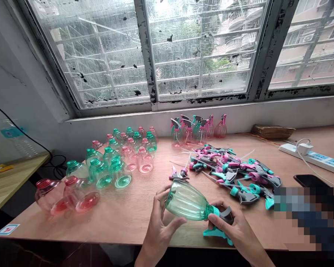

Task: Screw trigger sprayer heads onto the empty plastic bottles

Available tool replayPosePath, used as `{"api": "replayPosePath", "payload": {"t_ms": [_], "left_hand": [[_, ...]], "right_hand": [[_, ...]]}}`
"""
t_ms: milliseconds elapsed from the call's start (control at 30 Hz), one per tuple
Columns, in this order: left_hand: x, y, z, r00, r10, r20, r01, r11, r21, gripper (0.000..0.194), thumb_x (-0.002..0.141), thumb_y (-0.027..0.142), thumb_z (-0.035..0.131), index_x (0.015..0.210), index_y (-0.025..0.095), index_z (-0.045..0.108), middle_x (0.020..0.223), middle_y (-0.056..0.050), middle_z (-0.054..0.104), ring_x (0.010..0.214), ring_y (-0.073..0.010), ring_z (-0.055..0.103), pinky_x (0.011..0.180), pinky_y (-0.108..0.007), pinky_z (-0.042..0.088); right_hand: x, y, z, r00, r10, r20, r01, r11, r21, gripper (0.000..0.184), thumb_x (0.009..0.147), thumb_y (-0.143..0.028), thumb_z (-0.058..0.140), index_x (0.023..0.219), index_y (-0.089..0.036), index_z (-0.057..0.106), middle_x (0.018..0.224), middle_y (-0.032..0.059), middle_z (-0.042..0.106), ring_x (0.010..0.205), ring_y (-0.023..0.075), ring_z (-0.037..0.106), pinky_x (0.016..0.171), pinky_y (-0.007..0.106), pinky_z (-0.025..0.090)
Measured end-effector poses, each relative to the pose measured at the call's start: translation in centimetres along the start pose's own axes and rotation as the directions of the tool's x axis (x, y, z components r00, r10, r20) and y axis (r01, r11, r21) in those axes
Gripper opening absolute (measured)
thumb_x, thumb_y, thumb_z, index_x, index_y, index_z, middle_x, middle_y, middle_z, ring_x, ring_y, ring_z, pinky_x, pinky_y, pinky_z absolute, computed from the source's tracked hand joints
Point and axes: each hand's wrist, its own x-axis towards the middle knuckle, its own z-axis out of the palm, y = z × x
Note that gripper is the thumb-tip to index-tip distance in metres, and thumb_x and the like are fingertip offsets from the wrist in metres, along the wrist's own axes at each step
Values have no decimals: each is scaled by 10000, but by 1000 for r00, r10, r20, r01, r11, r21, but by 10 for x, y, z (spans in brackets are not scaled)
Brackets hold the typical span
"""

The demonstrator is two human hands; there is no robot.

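Note:
A clear green spray bottle (187, 202) lies tilted sideways between my hands above the table's front edge, its base to the left. My left hand (163, 218) curves round the base end, fingers behind it and thumb below. At the neck, my right hand (231, 224) grips the turquoise collar of the grey and turquoise trigger sprayer (215, 233). Part of the sprayer is hidden by my fingers. Just beyond the bottle lies a single pink and grey trigger sprayer (180, 174).
A pile of trigger sprayers (233, 168) spreads at the right. Headless green and red bottles (121, 172) stand in rows at the left. Several spray bottles with heads (187, 131) stand by the wall. A power strip (323, 159) and a phone (310, 181) lie far right.

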Motion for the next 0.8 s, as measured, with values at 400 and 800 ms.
{"api": "replayPosePath", "payload": {"t_ms": [400, 800], "left_hand": [[2, 3, 0, 999, 29, -41, -19, 976, 219, 554, 875, 362, 768, 1381, 363, 542, 1526, -50, 407, 1466, -310, 347, 1173, -423, 351], [-2, 5, -1, 1000, 18, 16, -19, 997, 81, 581, 826, 354, 820, 1333, 338, 537, 1561, -63, 408, 1448, -322, 406, 1176, -415, 362]], "right_hand": [[-2, -6, 1, 998, 33, -50, -31, 998, 49, 349, 757, -455, 850, 946, -198, 707, 645, -4, 715, 619, 187, 681, 571, 270, 633], [0, -11, -3, 999, 47, 12, -47, 999, -5, 403, 860, -551, 712, 727, -174, 763, 652, 56, 752, 613, 191, 694, 590, 241, 575]]}}
